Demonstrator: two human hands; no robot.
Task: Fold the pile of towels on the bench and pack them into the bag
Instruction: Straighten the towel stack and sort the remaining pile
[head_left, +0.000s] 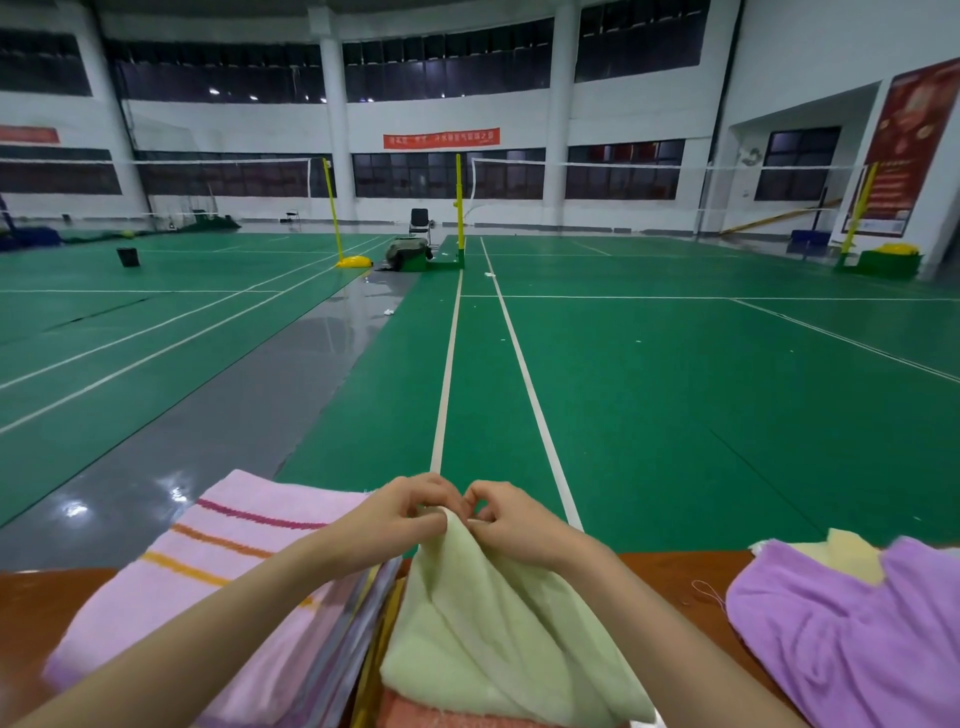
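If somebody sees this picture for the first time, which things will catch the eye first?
At bottom centre, the left hand and the right hand pinch the top of a pale green towel above the brown bench. A pink striped towel lies to its left and a purple towel to its right; a green badminton court stretches behind.

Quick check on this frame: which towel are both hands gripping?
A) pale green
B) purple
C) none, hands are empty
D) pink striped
A: the left hand and the right hand both pinch the top edge of the pale green towel, while the pink striped towel and the purple towel lie off to either side.
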